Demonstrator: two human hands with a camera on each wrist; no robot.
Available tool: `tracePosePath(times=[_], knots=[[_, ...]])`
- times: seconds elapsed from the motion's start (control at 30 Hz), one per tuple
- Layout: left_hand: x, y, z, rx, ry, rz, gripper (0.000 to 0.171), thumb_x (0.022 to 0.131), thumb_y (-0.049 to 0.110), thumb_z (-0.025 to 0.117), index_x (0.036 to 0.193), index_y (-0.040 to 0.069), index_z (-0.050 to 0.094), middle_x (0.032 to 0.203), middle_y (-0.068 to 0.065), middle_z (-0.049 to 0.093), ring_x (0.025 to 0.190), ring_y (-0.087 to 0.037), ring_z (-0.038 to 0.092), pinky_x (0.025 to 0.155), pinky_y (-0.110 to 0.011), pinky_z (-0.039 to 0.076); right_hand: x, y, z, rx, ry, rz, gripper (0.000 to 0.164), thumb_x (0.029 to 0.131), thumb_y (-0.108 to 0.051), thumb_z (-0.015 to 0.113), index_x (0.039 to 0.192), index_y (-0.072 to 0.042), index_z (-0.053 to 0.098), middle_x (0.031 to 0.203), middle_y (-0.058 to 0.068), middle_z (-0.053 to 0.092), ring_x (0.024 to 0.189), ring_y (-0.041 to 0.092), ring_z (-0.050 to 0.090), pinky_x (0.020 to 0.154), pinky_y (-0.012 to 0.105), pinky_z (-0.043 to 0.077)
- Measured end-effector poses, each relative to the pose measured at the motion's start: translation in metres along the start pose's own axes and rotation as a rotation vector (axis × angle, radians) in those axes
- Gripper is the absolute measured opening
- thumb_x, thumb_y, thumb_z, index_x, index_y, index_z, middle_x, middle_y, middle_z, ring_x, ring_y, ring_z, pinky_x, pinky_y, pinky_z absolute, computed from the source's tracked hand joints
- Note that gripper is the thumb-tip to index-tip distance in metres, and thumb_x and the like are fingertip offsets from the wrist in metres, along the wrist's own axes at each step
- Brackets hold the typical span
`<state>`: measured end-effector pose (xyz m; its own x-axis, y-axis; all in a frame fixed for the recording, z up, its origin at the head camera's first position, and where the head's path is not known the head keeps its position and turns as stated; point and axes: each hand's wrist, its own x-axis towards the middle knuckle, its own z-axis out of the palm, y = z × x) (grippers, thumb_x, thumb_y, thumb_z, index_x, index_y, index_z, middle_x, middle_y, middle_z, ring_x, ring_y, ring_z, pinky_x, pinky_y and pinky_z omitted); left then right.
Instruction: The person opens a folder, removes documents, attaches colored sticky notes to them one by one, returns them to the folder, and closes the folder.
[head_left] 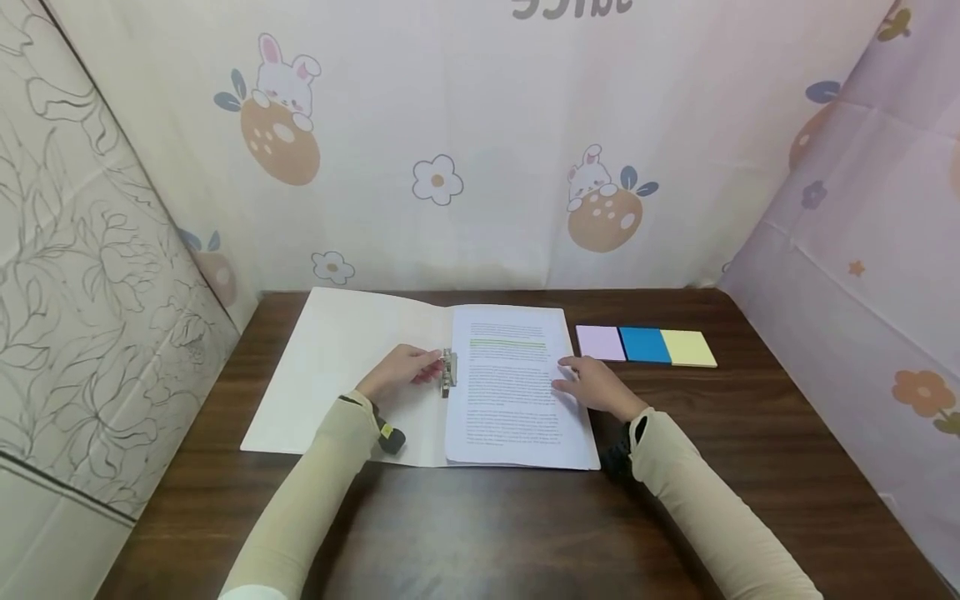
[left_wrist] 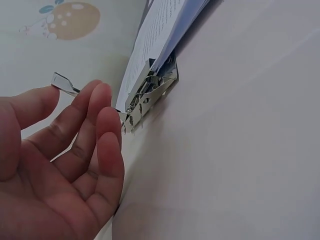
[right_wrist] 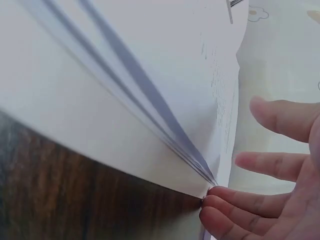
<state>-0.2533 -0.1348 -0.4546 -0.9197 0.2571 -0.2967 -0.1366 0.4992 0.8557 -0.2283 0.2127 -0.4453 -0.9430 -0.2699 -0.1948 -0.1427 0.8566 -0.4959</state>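
One shiny bent-metal lever [left_wrist: 62, 82], pinched in left hand [head_left: 401, 367], thumb at tip; splayed right hand [head_left: 595, 387] touches flat white paper sheets [head_left: 510, 396].

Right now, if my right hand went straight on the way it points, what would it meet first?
Probably the printed pages, whose right edge your right hand seems to touch; whether it would push or slide over them is unclear.
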Motion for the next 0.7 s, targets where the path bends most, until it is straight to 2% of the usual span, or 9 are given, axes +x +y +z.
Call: tracePosePath(times=[0.13,0.43,0.7], knots=[[-0.0009,0.0016,0.0001,-0.020,0.005,-0.001,0.041,0.101,0.035,0.050,0.104,0.000,0.071,0.089,-0.005,0.072,0.076,-0.011,0.061,0.070,-0.022,0.048,-0.0005,0.0006,-0.0016,0.059,0.001,0.038,0.053,0.096,-0.030,0.061,0.138,0.000,0.051,0.137,0.029,0.052,0.122,0.041,0.055,0.098,0.054,0.048],[-0.0008,0.0018,0.0023,-0.091,-0.001,-0.001,0.042,0.102,0.036,0.047,0.111,0.001,0.069,0.092,-0.006,0.071,0.079,-0.012,0.062,0.071,-0.022,0.048,-0.0013,0.0013,-0.0001,0.077,0.018,0.044,0.051,0.096,-0.028,0.059,0.137,0.001,0.051,0.136,0.029,0.053,0.122,0.041,0.055,0.098,0.054,0.048],[-0.0035,0.0024,0.0050,-0.096,0.020,-0.006,0.042,0.102,0.036,0.046,0.118,0.002,0.066,0.094,-0.009,0.071,0.080,-0.013,0.062,0.071,-0.022,0.048,0.0015,0.0078,0.0009,0.170,0.038,0.065,0.051,0.097,-0.030,0.059,0.138,0.000,0.050,0.132,0.028,0.055,0.116,0.039,0.057,0.095,0.051,0.050]])
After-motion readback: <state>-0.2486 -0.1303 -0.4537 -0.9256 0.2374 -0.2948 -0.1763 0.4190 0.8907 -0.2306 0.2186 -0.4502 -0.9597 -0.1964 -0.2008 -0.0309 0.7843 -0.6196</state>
